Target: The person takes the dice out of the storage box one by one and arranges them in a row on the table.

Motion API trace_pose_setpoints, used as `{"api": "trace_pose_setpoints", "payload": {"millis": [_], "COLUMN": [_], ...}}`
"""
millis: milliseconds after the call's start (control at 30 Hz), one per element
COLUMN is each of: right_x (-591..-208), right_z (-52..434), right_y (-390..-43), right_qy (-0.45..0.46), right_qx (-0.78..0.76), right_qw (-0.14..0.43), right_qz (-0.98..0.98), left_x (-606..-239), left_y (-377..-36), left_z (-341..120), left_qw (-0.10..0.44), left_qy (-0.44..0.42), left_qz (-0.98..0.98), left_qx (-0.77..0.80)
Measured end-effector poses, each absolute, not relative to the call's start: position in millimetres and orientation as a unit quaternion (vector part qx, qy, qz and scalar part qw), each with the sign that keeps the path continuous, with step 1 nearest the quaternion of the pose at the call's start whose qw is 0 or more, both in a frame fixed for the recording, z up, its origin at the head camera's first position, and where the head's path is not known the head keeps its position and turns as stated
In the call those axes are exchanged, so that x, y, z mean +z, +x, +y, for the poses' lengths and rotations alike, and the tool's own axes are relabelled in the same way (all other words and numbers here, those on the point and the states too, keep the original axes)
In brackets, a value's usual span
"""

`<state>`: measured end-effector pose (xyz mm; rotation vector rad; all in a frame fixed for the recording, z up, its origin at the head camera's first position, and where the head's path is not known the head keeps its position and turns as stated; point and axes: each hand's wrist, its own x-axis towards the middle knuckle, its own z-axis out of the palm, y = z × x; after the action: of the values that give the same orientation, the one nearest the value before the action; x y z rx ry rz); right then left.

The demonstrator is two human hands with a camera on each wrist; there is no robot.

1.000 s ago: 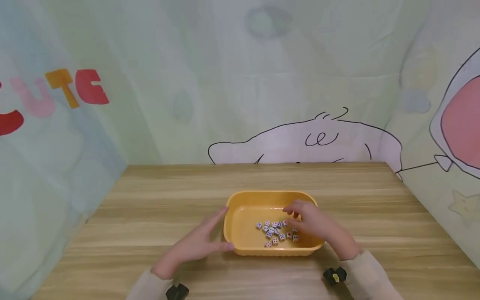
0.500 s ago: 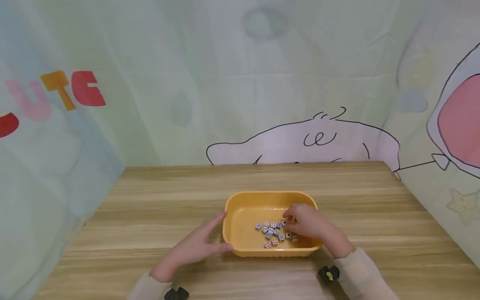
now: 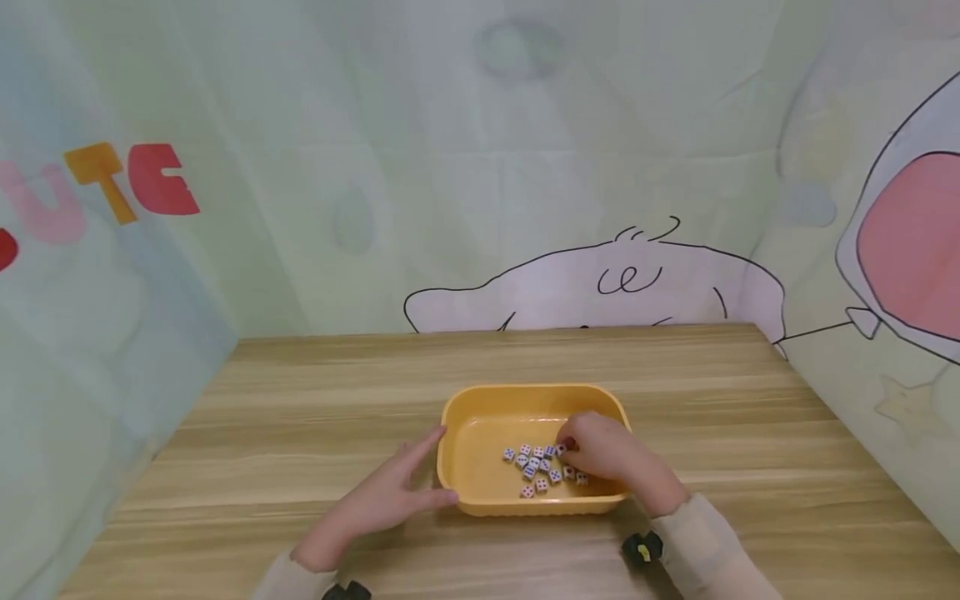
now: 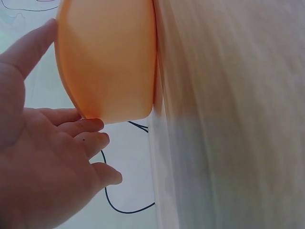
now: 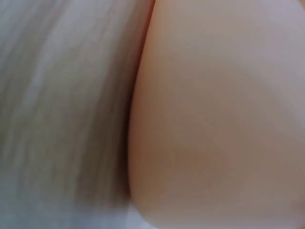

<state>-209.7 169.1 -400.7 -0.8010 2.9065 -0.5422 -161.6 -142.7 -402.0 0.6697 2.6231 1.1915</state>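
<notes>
The left hand (image 3: 382, 504) is bracing, fingers straight, the yellow plastic tray (image 3: 480, 433); the right hand (image 3: 603, 454) is pinching small white dice (image 3: 534, 471) inside.

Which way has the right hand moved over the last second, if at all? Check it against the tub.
Yes. Measured against the far rim of the yellow tub, the right hand has come down and toward the near side, with its fingertips now at the dice.

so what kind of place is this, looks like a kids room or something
Probably a small tabletop booth made for play or recording, not a lived-in room. A wooden table is closed in by cartoon-printed cloth walls, and the hands work at a yellow tub of small dice.
</notes>
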Motion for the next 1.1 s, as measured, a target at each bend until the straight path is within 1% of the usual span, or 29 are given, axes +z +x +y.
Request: {"api": "trace_pose_setpoints", "payload": {"millis": [100, 267, 533, 733, 900, 1100], "right_x": [-396.7, -385.1, -361.4, -355.1, -356.9, -369.5], "right_z": [169.5, 179.9, 212.0, 239.3, 257.2, 269.6], "right_y": [-208.5, -206.9, -206.7, -207.2, -203.9, -198.2], "right_qy": [-0.254, -0.252, -0.235, -0.215, -0.206, -0.199], "right_qx": [-0.188, -0.212, -0.231, -0.227, -0.226, -0.217], "right_qw": [0.035, 0.007, -0.036, -0.063, -0.065, -0.038], "right_qz": [0.948, 0.944, 0.944, 0.948, 0.950, 0.955], "left_x": [-401.7, -401.9, -401.9, -401.0, -400.2, -400.2], "left_y": [-161.0, -161.2, -161.9, -161.6, -161.6, -161.4], "left_z": [-142.9, -142.9, -143.0, -143.2, -142.4, -141.9], "left_qw": [0.089, 0.083, 0.090, 0.088, 0.090, 0.092], "left_qy": [0.226, 0.231, 0.226, 0.225, 0.228, 0.225], "left_qz": [0.884, 0.886, 0.885, 0.885, 0.882, 0.882], "left_qx": [0.399, 0.394, 0.398, 0.398, 0.402, 0.404]}}
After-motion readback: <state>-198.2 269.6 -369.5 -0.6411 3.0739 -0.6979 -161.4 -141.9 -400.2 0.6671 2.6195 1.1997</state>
